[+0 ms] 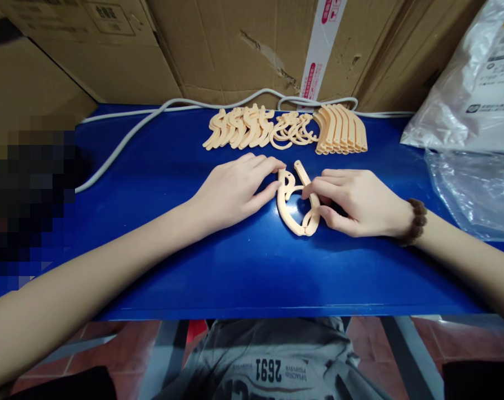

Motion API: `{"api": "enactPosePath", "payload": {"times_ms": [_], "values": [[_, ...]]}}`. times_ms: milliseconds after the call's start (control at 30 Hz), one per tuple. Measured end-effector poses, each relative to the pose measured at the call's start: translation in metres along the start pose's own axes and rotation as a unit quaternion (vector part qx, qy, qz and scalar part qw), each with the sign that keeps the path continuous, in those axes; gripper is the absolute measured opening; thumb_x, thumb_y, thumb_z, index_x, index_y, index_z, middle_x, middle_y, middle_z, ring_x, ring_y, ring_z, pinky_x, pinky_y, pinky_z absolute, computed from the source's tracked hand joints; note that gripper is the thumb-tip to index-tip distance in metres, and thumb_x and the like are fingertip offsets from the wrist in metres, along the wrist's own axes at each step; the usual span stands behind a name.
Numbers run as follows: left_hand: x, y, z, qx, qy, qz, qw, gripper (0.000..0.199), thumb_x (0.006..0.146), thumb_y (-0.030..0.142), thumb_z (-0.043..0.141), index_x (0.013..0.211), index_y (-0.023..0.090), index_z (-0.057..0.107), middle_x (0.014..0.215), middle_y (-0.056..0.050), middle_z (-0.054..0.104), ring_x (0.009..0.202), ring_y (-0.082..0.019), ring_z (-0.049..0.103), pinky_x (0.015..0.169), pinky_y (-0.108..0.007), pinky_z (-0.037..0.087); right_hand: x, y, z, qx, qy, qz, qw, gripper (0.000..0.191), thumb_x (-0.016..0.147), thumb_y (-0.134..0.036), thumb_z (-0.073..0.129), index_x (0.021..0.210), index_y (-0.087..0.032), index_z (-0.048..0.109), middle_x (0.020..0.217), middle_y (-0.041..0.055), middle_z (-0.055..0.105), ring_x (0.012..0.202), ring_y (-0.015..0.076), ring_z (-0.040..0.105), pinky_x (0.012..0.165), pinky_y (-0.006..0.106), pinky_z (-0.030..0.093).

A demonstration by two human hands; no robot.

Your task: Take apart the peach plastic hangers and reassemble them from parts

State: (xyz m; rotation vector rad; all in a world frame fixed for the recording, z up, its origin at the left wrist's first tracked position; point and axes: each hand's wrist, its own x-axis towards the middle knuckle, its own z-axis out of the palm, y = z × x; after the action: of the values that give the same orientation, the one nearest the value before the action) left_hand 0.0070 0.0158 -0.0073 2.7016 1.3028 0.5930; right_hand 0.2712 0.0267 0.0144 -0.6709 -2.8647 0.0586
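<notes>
A beige plastic folding clothes hanger (289, 221) lies on the blue table, its two curved arms folded upward and joined at the bottom. Its hook piece (291, 180) sits between the arms. My left hand (239, 186) pinches the upper end of the left arm between thumb and fingers. On the other side, my right hand (354, 200), with a dark brown band at the wrist, grips the right arm near its middle. My right fingertips partly cover that arm.
Behind the hanger lie a row of wavy beige pieces (239, 128), a pile of beige hooks (291, 130) and a row of curved beige arm pieces (341, 130). A white cable (151, 119) runs along the cardboard boxes (235, 50). Plastic bags (464, 105) stand at right.
</notes>
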Motion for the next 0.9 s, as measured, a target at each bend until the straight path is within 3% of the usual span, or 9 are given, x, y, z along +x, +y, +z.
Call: {"api": "enactPosePath", "payload": {"times_ms": [100,233,400,700,900], "values": [[0.0,0.003,0.0,-0.024,0.01,-0.015,1.0,0.036,0.103,0.045,0.056,0.127,0.02,0.066,0.13,-0.006,0.074,0.114,-0.025,0.068,0.092,-0.037,0.055,0.001,-0.004,0.002,0.007,-0.003,-0.016,1.0,0.022,0.091,-0.021,0.05,0.106,-0.015,0.065,0.086,0.0073,0.068,0.071,0.0191,0.058,0.069,0.03,0.043],[-0.001,0.008,-0.001,-0.043,-0.007,-0.018,0.999,0.044,0.092,0.044,0.067,0.129,0.018,0.065,0.129,-0.007,0.073,0.116,-0.027,0.067,0.093,-0.039,0.054,0.003,-0.011,0.006,-0.01,0.015,-0.038,0.999,0.017,0.098,-0.02,0.048,0.105,-0.016,0.064,0.086,0.007,0.069,0.072,0.018,0.058,0.069,0.028,0.043],[-0.001,0.005,0.0,-0.064,-0.008,0.007,0.998,0.032,0.096,0.034,0.06,0.122,0.018,0.067,0.12,-0.006,0.074,0.109,-0.026,0.067,0.088,-0.038,0.053,0.005,-0.017,0.013,-0.055,0.045,-0.049,0.996,0.025,0.107,-0.024,0.045,0.109,-0.015,0.068,0.095,0.0103,0.074,0.082,0.0201,0.066,0.077,0.03,0.046],[0.006,-0.013,0.002,-0.095,0.001,0.028,0.995,0.025,0.096,0.024,0.057,0.116,0.02,0.07,0.114,-0.005,0.076,0.104,-0.022,0.067,0.087,-0.035,0.05,0.002,-0.011,0.008,-0.117,0.031,0.009,0.993,0.033,0.109,-0.036,0.045,0.12,-0.015,0.068,0.087,0.009,0.075,0.074,0.0211,0.066,0.071,0.032,0.044],[0.009,-0.026,-0.002,-0.068,-0.005,0.032,0.997,0.029,0.096,0.026,0.053,0.116,0.02,0.073,0.114,-0.007,0.078,0.107,-0.026,0.067,0.09,-0.04,0.051,0.0,-0.002,0.009,-0.15,0.03,0.071,0.986,0.039,0.109,-0.04,0.044,0.124,-0.014,0.069,0.08,0.0077,0.073,0.072,0.021,0.065,0.069,0.031,0.039]]}}
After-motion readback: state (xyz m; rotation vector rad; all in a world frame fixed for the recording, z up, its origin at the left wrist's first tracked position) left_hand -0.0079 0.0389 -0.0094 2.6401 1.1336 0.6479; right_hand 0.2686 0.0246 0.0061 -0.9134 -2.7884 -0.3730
